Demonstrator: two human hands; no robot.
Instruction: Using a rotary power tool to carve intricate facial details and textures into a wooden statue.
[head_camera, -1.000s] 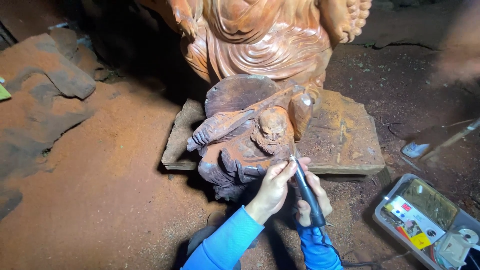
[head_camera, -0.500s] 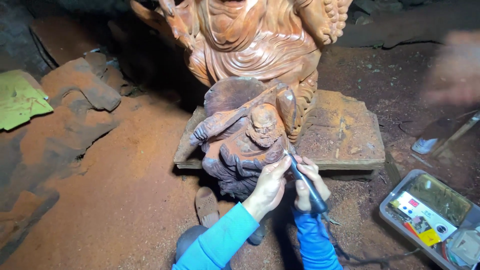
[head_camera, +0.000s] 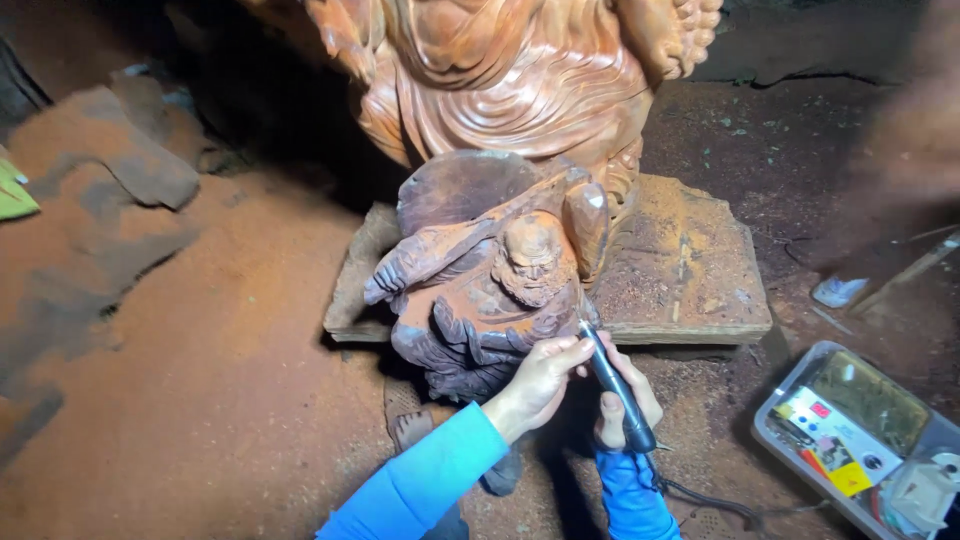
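Gripping a black rotary carving tool (head_camera: 612, 378) at lower centre, the right hand (head_camera: 628, 395) presses its tip against the small wooden figure carving (head_camera: 490, 285); the left hand (head_camera: 540, 378) pinches the tool's front.

Reddish-brown sawdust covers the floor (head_camera: 200, 400), lit warmly from above while the far edge falls into deep shadow. Dust-coated wood slabs (head_camera: 140, 160) lie at the left, and an open grey plastic box (head_camera: 860, 440) of small parts sits at the lower right.
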